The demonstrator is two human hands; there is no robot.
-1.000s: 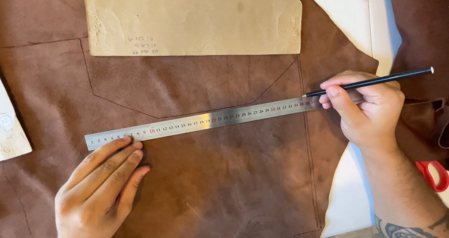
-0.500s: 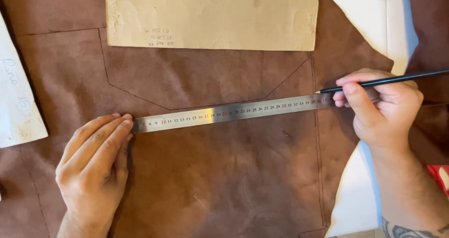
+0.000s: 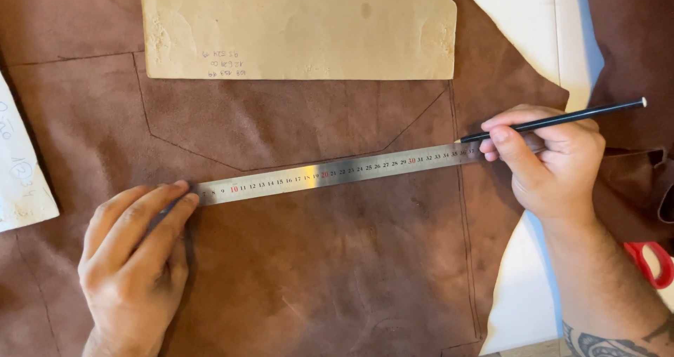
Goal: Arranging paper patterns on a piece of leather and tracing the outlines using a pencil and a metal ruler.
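Two bare hands work on brown leather (image 3: 316, 287) spread over a white table (image 3: 519, 13). A tan card pattern (image 3: 302, 23) lies on the leather's far side. A steel ruler (image 3: 337, 169) slants across the middle. Left hand (image 3: 133, 259), fingers flat and holding nothing, presses the ruler's left end. Right hand (image 3: 551, 164) pinches a black pencil (image 3: 562, 118) closed in its fingers, tip at the ruler's right end.

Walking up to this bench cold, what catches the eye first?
A long steel ruler lies slantwise across brown suede leather, the left hand pressing its left end. The right hand holds a black pencil at its right end. Above lies a tan paper pattern.
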